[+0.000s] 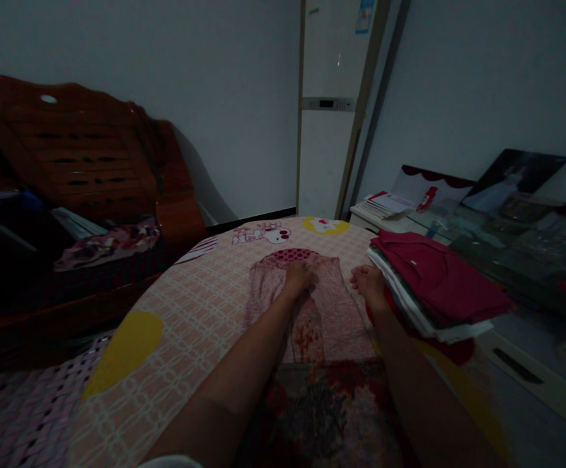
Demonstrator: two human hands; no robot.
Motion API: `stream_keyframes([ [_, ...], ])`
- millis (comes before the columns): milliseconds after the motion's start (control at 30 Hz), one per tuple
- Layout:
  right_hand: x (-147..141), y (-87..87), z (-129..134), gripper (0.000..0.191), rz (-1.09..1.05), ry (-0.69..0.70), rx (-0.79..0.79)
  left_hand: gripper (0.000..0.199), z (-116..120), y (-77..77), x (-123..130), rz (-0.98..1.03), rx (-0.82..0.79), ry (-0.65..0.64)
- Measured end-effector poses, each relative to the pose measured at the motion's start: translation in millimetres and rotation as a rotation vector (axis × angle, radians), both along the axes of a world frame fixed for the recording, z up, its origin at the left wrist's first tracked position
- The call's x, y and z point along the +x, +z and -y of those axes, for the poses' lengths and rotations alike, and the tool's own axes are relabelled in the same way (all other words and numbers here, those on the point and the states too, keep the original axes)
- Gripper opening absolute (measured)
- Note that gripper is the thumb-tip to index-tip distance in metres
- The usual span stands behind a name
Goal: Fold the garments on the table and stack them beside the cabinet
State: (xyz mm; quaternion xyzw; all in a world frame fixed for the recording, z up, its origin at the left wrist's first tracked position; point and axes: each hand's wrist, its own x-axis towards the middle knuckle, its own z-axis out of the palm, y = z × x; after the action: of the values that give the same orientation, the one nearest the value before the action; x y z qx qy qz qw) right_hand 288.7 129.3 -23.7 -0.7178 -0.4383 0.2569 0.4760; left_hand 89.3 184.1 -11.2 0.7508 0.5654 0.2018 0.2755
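Note:
A pink garment [344, 318] with a reddish pattern lies spread on the round table [195, 312], its lower part near my body. My left hand [299, 279] is on the upper middle of the garment, fingers curled together on the cloth; what they pinch is too small to make out. Just beyond the garment's right edge, my right hand [368, 283] is raised with its fingers bent, close to a stack of folded clothes [438, 279] with a dark red one on top. Whether the right fingers hold anything cannot be made out.
A wooden bench [88, 149] with cloth on its seat stands at the left. A tall white cabinet unit [329, 149] is in the corner. At the right, a glass-topped surface [487, 234] bears papers, a red bottle and a picture.

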Motion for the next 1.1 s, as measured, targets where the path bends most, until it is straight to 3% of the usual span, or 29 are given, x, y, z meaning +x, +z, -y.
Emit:
stream_keyframes([
  [100, -1.1, -2.5, 1.4, 0.023, 0.113, 0.035, -0.030, 0.025, 3.4, 0.3, -1.6, 0.038, 0.047, 0.071],
  [300, -5.9, 5.5, -15.9, 0.031, 0.594, 0.102, -0.228, 0.020, 5.2, 1.8, -2.9, 0.080, 0.098, 0.080],
  [467, -17.3, 17.4, -55.8, 0.032, 0.645, 0.072, -0.343, 0.016, 5.8, -2.5, -3.3, 0.058, 0.119, 0.066],
  [600, -22.8, 24.7, -76.5, 0.026, 0.671, 0.132, -0.371, 0.015, 5.5, -6.4, -2.7, 0.062, 0.144, 0.070],
  [700, -23.6, 32.0, -77.9, 0.022, 0.695, 0.161, -0.343, 0.017, 5.1, -7.1, -2.3, 0.092, 0.154, 0.059],
  [833, -22.1, 37.6, -70.0, 0.027, 0.855, 0.099, -0.230, 0.029, 5.1, -5.8, -1.4, 0.122, 0.198, 0.047],
  [967, -19.5, 28.3, -64.0, 0.029, 1.037, 0.134, -0.204, 0.033, 4.0, -6.5, -0.2, 0.119, 0.193, 0.053],
  [1100, -16.6, 18.3, -63.7, 0.028, 1.004, 0.177, -0.268, 0.035, 2.4, -8.7, 1.4, 0.114, 0.183, 0.095],
])
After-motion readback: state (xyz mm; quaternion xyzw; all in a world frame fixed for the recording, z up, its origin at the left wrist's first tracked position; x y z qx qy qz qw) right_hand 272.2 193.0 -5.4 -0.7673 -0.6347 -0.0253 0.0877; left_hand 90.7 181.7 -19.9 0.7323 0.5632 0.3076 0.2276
